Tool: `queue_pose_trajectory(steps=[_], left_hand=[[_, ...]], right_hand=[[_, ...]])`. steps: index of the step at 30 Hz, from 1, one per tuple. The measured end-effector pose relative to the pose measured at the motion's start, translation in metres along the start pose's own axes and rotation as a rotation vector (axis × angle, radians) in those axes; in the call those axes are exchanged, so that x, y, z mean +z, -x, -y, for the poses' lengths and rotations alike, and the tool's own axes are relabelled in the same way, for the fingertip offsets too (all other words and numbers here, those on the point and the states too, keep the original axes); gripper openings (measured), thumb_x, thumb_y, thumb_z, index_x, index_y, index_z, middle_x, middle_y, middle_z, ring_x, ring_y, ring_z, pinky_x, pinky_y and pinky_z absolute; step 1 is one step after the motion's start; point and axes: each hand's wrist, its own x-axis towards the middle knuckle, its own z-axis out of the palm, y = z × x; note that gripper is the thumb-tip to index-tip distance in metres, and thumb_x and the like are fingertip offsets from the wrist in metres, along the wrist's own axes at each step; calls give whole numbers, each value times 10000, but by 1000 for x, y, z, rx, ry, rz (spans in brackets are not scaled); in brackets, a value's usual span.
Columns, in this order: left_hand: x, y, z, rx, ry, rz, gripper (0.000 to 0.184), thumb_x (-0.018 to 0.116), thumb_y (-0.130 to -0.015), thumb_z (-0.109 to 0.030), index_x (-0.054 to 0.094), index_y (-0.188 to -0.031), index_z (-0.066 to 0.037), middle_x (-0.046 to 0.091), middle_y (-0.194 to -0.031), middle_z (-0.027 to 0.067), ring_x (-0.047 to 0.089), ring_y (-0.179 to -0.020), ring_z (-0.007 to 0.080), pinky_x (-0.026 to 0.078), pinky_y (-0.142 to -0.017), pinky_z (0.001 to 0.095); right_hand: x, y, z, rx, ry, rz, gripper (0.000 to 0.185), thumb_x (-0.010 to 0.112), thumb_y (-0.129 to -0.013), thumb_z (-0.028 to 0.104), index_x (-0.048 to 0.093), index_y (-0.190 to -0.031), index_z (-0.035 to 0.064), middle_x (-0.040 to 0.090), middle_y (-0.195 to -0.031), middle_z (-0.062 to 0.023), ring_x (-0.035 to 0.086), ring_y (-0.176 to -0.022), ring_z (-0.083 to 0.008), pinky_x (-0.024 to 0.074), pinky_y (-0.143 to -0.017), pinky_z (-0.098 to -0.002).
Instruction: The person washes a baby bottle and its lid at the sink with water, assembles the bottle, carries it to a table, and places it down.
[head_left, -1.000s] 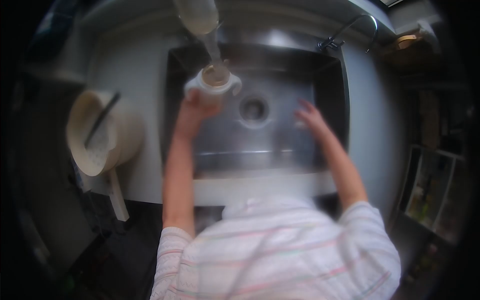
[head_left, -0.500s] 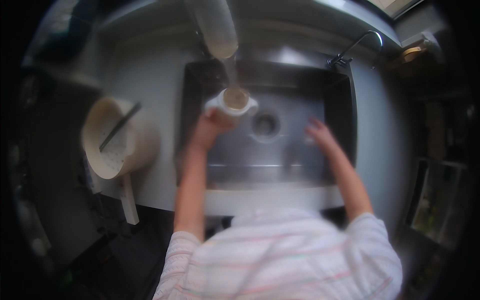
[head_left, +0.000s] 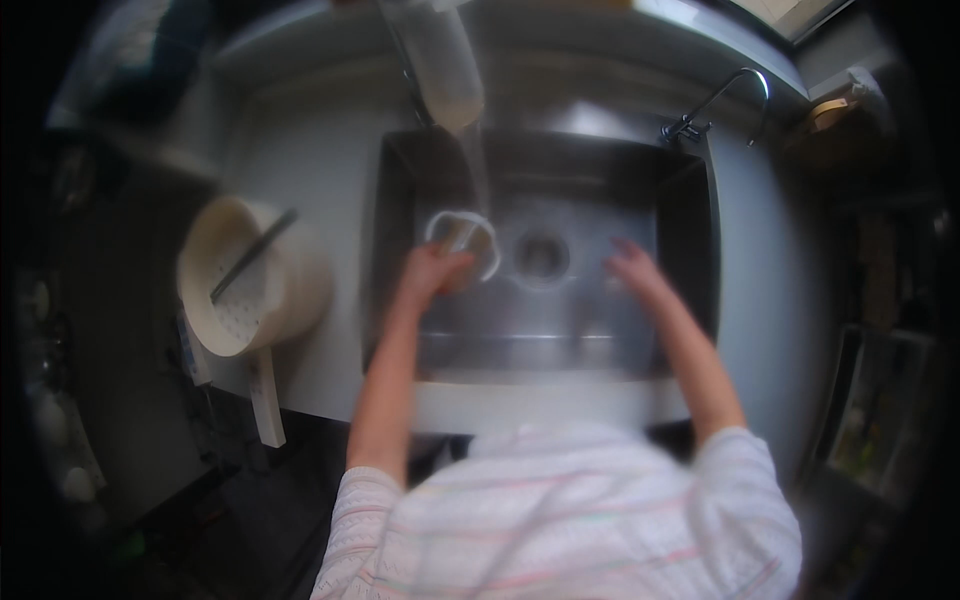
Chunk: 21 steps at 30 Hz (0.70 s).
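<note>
My left hand is closed round a cup with a white rim and a see-through brownish body, low over the sink. It is tilted, and a stream of water from the wide pale faucet runs down to its far rim. Whether liquid stands inside is blurred. Over the right part of the sink, apart from the cup, hovers my right hand. Its fingers are somewhat bent and look apart, though blurred, and no held object can be made out. The round drain lies between both hands.
On the counter left of the sink stands a cream pot with a handle, a dotted bottom and a dark stick-like utensil inside. A slim curved chrome tap rises at the sink's back right corner.
The cup has come nearer to me, lower in view, and has gone from nearly upright to tilted. My right hand stays at about the same place over the sink.
</note>
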Motion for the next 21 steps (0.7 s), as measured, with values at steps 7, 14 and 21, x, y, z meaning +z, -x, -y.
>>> queue_pose_trajectory(steps=[7, 14, 21], left_hand=[[-9, 9, 0, -85, -341, 22, 538, 721, -592, -307, 610, -989, 38, 623, -775, 98, 603, -631, 143, 466, -500, 239], [-7, 23, 1, 8, -402, 58, 602, 723, -592, -283, 575, -1061, 64, 622, -806, 103, 607, -658, 135, 473, -521, 239], [-21, 14, 37, 121, 144, 120, 632, 761, -570, -25, 508, -1147, 13, 579, -918, 35, 566, -851, 137, 465, -760, 274]], right_hand=[[23, -5, 12, 30, -49, 113, 661, 636, -702, 245, 389, -1287, 62, 555, -1001, -131, 588, -837, -243, 528, -641, -401], [76, -50, 13, 223, -675, 233, 432, 602, -811, 347, 480, -1139, 93, 566, -1008, -99, 590, -863, -261, 526, -635, -484], [134, -84, 37, 347, -901, 334, 339, 583, -822, 399, 521, -1022, 133, 592, -939, -80, 594, -842, -249, 516, -663, -496]])
